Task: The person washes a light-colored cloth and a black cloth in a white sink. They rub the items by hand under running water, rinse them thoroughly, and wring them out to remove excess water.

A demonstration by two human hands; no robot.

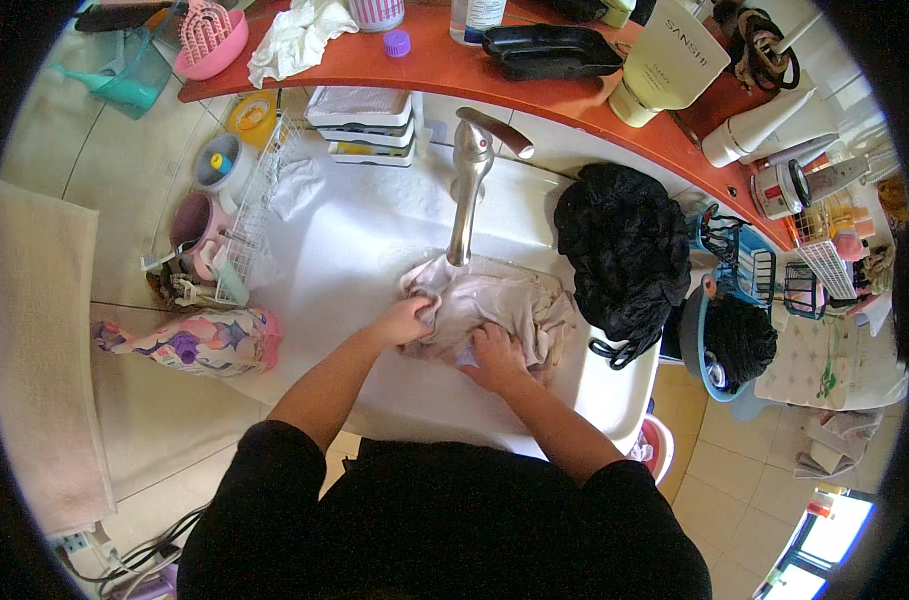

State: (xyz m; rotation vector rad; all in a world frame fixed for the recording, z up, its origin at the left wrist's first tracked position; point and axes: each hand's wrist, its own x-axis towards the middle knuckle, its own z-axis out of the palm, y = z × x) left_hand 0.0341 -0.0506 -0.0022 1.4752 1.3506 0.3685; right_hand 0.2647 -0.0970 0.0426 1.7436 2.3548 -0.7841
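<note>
1. the step in hand is judged to be the working of a cloth (490,295) by both hands in a white basin (325,250); whether it is being rubbed, gathered or merely held cannot be settled from this view.
2. by the left hand (405,322), a fold at the cloth's left edge appears to be held, the fingers curled in and drawn together around it.
3. the right hand (500,362) is laid on the near part of the cloth, its fingers partly spread and bent; whether any fabric is pinched beneath them is hidden.
4. the cloth is placed in the basin, under the right fingers and stretched beyond both sets of fingers. the spout of a metal tap (462,235) is set just beyond its far edge, between the two hands; no running water can be made out. to the right of the right fingers, well apart, a black fabric heap (623,235) is rested on the basin's side.
5. for the next move, the left fold would best be kept firm, while a surer hold would be called for from the right fingers if the cloth were to be gathered or rubbed.
6. the cloth is seen as pale pinkish-beige, limp and crumpled; it looks wet, with deeper creases bunched beyond and right of the right fingers.
</note>
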